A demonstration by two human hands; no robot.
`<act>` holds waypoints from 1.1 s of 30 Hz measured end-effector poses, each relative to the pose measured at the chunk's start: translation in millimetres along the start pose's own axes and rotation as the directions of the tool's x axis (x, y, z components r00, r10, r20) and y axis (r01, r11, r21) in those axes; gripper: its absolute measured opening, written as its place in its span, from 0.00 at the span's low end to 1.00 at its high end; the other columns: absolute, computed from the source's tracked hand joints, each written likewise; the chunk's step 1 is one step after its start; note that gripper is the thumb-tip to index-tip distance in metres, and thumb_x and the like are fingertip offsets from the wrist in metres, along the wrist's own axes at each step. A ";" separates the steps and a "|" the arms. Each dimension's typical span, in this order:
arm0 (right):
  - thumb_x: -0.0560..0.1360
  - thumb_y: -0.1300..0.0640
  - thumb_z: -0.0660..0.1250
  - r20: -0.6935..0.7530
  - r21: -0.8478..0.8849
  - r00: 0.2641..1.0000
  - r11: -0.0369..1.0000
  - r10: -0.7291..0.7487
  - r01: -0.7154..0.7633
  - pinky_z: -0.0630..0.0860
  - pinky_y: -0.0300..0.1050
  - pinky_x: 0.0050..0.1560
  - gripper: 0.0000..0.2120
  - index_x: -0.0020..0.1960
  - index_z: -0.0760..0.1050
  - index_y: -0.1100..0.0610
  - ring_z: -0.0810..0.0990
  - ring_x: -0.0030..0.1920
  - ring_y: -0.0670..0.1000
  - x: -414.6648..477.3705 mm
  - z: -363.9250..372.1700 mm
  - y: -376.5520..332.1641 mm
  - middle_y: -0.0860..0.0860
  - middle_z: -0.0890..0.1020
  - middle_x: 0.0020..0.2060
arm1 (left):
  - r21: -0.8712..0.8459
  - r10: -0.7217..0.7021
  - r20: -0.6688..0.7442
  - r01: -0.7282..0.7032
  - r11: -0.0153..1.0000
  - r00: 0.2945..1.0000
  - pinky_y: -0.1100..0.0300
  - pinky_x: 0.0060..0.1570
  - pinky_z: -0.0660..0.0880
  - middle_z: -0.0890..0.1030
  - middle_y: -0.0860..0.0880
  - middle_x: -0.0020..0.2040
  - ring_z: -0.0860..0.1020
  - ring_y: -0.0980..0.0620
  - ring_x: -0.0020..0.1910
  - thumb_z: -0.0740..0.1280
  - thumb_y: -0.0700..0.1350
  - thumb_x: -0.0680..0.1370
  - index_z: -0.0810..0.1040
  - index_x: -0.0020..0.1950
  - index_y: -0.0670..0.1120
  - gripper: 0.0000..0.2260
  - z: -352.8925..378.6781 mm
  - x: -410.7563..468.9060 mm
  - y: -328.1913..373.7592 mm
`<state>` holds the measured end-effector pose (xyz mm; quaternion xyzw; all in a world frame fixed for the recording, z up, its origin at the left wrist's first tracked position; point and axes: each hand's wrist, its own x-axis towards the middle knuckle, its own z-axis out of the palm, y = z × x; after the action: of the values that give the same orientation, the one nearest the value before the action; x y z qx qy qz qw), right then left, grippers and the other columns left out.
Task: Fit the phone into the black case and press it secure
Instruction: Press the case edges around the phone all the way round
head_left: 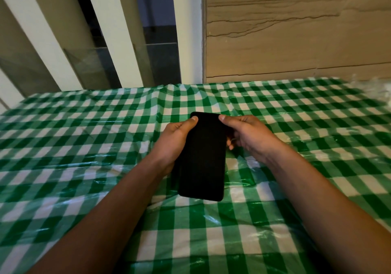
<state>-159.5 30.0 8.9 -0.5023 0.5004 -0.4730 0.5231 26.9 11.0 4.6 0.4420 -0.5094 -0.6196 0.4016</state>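
A black phone point(203, 157) is held lengthwise above the table, its dark face toward me. I cannot tell the black case apart from the phone; the two read as one dark slab. My left hand point(173, 144) cups its left edge from below, with the thumb pressed on the far left corner. My right hand point(245, 136) grips the far right corner, thumb on top and fingers curled behind. The near end of the phone sticks out free toward me.
A green-and-white checked plastic cloth point(84, 146) covers the table, wrinkled under the hands. A beige wall point(296, 30) stands behind the far edge at right. White slats and glass panels point(101, 47) stand at the back left.
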 end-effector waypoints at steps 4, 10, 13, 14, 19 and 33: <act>0.74 0.48 0.68 -0.006 -0.021 1.000 0.999 0.024 -0.024 0.75 0.45 0.35 0.14 0.44 0.83 0.58 0.79 0.39 0.58 -0.1 1.0 0.0 0.61 0.82 0.39 | 0.010 0.091 0.026 -0.091 0.996 0.995 0.58 0.41 0.81 0.87 0.44 0.48 0.85 0.47 0.48 0.67 0.51 0.78 0.85 0.52 0.48 0.10 1.5 -0.4 -1.3; 0.74 0.48 0.69 -0.001 -0.057 1.000 0.998 0.004 -0.004 0.78 0.45 0.38 0.14 0.47 0.83 0.59 0.81 0.47 0.59 -2.1 1.1 -1.1 0.65 0.83 0.51 | 0.001 0.150 -0.007 -0.150 0.989 0.989 0.61 0.42 0.80 0.87 0.47 0.50 0.85 0.49 0.50 0.66 0.50 0.79 0.83 0.56 0.48 0.10 1.0 1.9 -2.3; 0.74 0.48 0.69 -0.001 -0.058 1.000 0.998 0.002 -0.002 0.78 0.48 0.41 0.15 0.49 0.83 0.60 0.81 0.50 0.62 -2.3 0.4 -0.8 0.65 0.83 0.53 | 0.013 0.163 -0.009 -0.163 0.987 0.987 0.60 0.43 0.80 0.87 0.47 0.50 0.85 0.49 0.50 0.66 0.51 0.78 0.83 0.56 0.49 0.11 0.7 2.3 -3.1; 0.74 0.48 0.69 0.011 -0.055 1.000 0.998 0.013 -0.012 0.79 0.52 0.44 0.15 0.49 0.83 0.60 0.81 0.52 0.64 -2.6 -0.1 -0.6 0.66 0.82 0.53 | 0.011 0.166 -0.014 -0.166 0.986 0.986 0.59 0.43 0.81 0.87 0.47 0.50 0.85 0.48 0.50 0.66 0.51 0.78 0.83 0.56 0.48 0.11 0.4 2.4 -3.1; 0.75 0.51 0.68 0.084 -0.076 0.996 0.997 0.005 0.002 0.80 0.47 0.41 0.12 0.47 0.83 0.60 0.81 0.47 0.60 -4.8 2.8 -3.6 0.67 0.82 0.52 | -0.048 0.171 -0.075 -0.175 0.983 0.982 0.57 0.44 0.81 0.87 0.47 0.49 0.85 0.49 0.49 0.65 0.50 0.79 0.83 0.55 0.47 0.11 -2.3 2.4 -0.9; 0.75 0.53 0.69 0.164 -0.098 0.986 0.994 -0.029 0.046 0.75 0.38 0.30 0.09 0.43 0.85 0.57 0.80 0.34 0.47 -2.8 2.3 1.0 0.52 0.86 0.37 | -0.058 0.189 -0.144 -0.199 0.978 0.971 0.53 0.48 0.81 0.86 0.44 0.51 0.85 0.47 0.50 0.64 0.50 0.80 0.82 0.57 0.45 0.12 -3.6 3.0 1.5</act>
<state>-157.4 33.0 8.0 -0.5743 0.4698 -0.4144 0.5271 29.6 6.9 5.4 0.4171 -0.4985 -0.5635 0.5100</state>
